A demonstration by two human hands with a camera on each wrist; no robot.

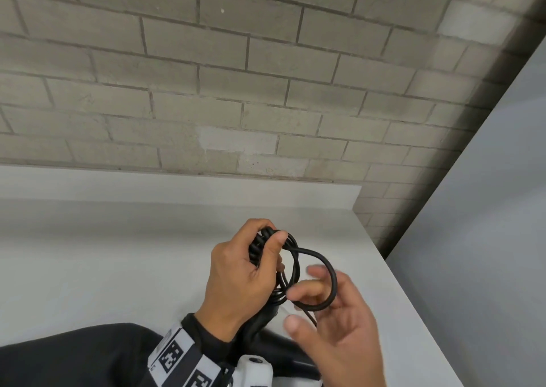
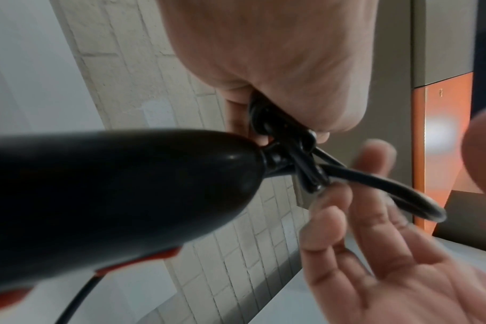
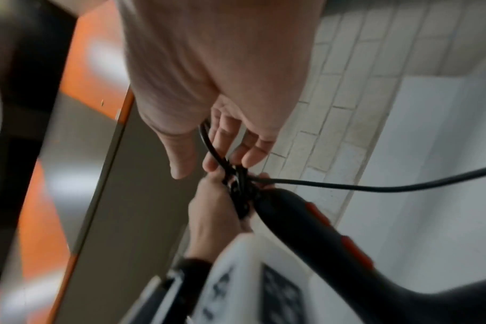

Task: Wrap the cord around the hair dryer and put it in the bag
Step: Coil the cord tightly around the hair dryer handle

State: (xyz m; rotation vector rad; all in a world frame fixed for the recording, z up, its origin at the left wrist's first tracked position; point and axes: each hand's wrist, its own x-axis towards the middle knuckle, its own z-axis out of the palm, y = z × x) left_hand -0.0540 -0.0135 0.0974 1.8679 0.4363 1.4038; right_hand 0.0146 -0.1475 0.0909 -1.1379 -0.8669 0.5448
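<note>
The left hand (image 1: 236,274) is clenched around a bundle of black cord (image 1: 313,274), thumb pressed over the coils at the top of the fist. From those coils one loop stands out toward the right hand (image 1: 334,321), which is loose, its fingers (image 1: 307,290) only lightly curled and hooked through the loop rather than gripping it. The hair dryer (image 2: 103,197) hangs just below the left fist, its black handle with red switches trailing down past the wrist; in the wrist views the cord leaves the handle's end and goes straight into the clutched coils. No bag shows in any view.

The cord looks thick, rubbery and springy, so I judge the coils will try to unwind the moment the fist eases; the sure hold is across all the turns at once, close to the handle's end. The dryer's smooth plastic body looks hard, fairly light and a little slippery, best taken by the handle, not left dangling from the cord.

Beneath both hands lies a plain white countertop (image 1: 118,253), with a low white upstand beyond the knuckles. Behind that rises a grey-white brick wall (image 1: 236,76), and past the right hand a grey panel with an orange section (image 2: 444,131)
</note>
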